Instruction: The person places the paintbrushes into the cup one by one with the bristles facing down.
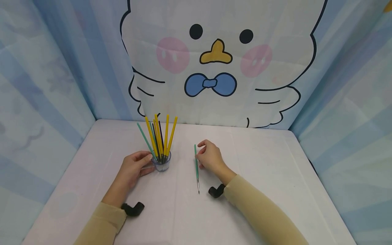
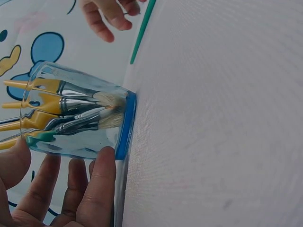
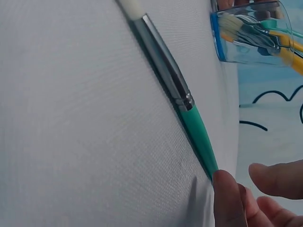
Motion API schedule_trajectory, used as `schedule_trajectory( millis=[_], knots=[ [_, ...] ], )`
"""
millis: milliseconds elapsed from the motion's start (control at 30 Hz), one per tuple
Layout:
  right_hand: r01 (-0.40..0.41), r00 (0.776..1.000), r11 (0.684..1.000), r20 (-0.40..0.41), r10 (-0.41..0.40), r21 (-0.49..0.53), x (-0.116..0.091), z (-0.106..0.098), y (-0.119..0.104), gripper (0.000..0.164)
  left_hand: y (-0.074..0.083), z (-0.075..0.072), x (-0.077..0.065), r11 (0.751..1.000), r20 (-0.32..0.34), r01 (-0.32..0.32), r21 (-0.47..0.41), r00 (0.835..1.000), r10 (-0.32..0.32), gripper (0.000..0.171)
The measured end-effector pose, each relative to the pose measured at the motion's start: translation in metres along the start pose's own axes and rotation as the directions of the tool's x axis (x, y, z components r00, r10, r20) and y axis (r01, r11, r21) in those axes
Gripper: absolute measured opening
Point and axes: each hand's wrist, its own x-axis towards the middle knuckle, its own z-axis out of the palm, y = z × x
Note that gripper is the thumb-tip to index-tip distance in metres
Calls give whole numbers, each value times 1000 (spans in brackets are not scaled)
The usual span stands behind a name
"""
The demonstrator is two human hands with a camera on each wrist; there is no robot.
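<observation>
My left hand (image 1: 134, 166) is at the left side of a clear cup (image 1: 161, 166) with a blue base, its fingertips and thumb touching the wall and rim without reaching round it. Several paintbrushes (image 1: 166, 136) stand in the cup bristles down, with yellow, green and dark handles. To the right of the cup, a green-handled paintbrush (image 3: 196, 125) with a silver ferrule and pale bristles lies on the white cloth. My right hand (image 1: 211, 156) is beside its handle. One fingertip (image 3: 227, 189) overlaps the handle in the right wrist view, and the thumb is apart from it.
A white cloth (image 1: 260, 163) covers the table, which meets a printed curtain (image 1: 214, 109) with a cartoon face at the back. Blue-and-white curtains (image 1: 46, 85) hang at both sides. Black wrist devices (image 1: 133, 209) project from both sleeves.
</observation>
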Motion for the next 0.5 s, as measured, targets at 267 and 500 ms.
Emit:
schedule_trajectory(
  millis=[267, 500],
  knots=[
    [-46, 999, 999, 25, 46, -16, 1, 4, 2, 42, 0, 0, 0, 1000, -1, -5, -8, 1000, 5, 41],
    [-66, 997, 997, 32, 67, -38, 3, 7, 4, 46, 0, 0, 0, 1000, 0, 1, -5, 1000, -1, 42]
  ],
)
